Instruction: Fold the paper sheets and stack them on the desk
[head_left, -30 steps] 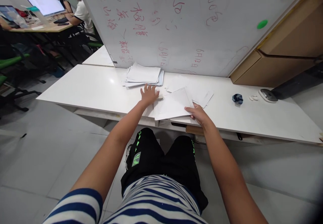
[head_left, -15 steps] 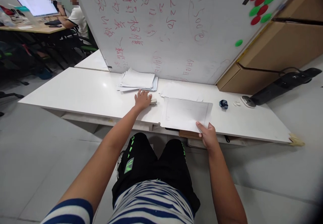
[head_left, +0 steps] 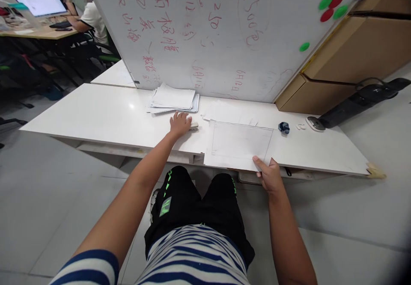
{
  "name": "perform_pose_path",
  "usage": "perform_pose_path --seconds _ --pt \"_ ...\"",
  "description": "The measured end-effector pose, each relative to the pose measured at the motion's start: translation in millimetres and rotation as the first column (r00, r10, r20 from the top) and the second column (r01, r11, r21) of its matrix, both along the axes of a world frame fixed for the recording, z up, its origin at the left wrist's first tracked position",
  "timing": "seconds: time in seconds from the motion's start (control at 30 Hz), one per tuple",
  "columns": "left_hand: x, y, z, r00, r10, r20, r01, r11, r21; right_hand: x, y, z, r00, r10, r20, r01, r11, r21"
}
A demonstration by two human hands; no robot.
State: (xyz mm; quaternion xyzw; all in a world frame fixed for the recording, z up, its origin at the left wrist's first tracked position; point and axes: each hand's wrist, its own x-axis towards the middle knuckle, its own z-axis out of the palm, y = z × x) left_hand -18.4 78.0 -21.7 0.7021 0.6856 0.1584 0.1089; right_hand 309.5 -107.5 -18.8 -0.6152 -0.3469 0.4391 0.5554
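In my right hand point(head_left: 270, 176) is a sheet of paper point(head_left: 240, 141) with a thin ruled frame, pinched at its near right corner, thumb on top. The sheet lies over the front edge of the white desk, and whether it is one sheet or more I cannot tell. My left hand point(head_left: 180, 124) lies palm down with its fingers spread, over or against a small pale stapler point(head_left: 194, 127). Only the stapler's right end shows beside the thumb; the rest is hidden. Just beyond that hand rests an uneven stack of papers point(head_left: 173, 97).
A whiteboard point(head_left: 221, 41) with red writing stands along the back of the white desk point(head_left: 96, 114). To the right are a dark blue object point(head_left: 284, 127), a black cylindrical device point(head_left: 349, 105) and cardboard boxes point(head_left: 353, 49). A person point(head_left: 96, 22) sits at another desk, far left.
The held sheet has shifted slightly right and toward me with my right hand. My left hand stays by the stapler. The whole view has tilted a little.
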Motion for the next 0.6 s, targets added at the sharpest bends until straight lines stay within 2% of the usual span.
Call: perform_pose_path --seconds 0.17,0.27,0.37,0.43,0.6 --pt "1.2 -2.4 -0.5 1.0 0.001 0.007 -0.001 0.999 0.037 -4.8 2.8 -11.6 0.999 0.045 0.002 -0.045 0.998 -0.039" --pt "2.7 -6.4 1.2 0.999 -0.033 0.006 0.032 0.994 0.103 -15.3 6.1 -10.3 0.999 0.053 -0.009 -0.054 0.997 -0.053" --pt "3.8 -11.4 3.3 0.996 -0.085 0.006 0.084 0.989 0.123 -32.2 16.0 -1.4 0.998 0.05 -0.028 -0.051 0.998 -0.04" --pt "3.8 -14.0 3.1 0.997 -0.073 -0.003 0.073 0.99 0.122 -46.8 28.2 7.0 0.997 0.039 -0.065 -0.04 0.999 -0.016" --pt "2.5 -15.3 -2.5 0.998 -0.057 0.012 0.056 0.997 0.044 -96.5 80.4 33.0 0.983 0.089 -0.163 -0.085 0.996 0.033"
